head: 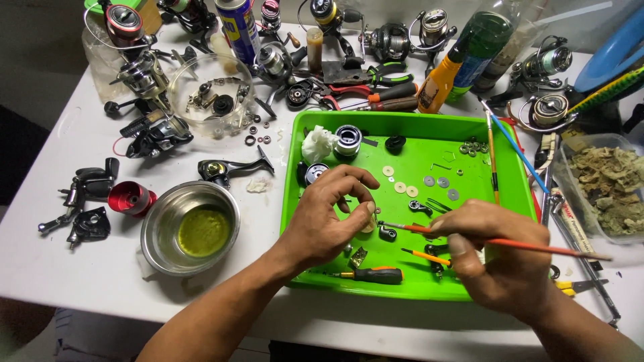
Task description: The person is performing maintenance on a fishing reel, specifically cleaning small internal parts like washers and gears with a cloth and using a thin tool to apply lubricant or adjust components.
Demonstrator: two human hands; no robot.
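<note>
Over the green tray (402, 124) the left hand (329, 218) pinches a small pale washer (368, 224) between thumb and fingertips, turned up so the right hand (500, 258), its grip closed on an orange-handled brush (523, 247), can dab it with the tip. About six more washers (421, 184) lie spread apart on the tray; one steel bowl (191, 228) of green fluid sits left on the tabletop (40, 255)

Two bare forearms, no sleeves, no gloves. Left hand (322, 218) and right hand (500, 258): no rings, watch or bands visible.
</note>
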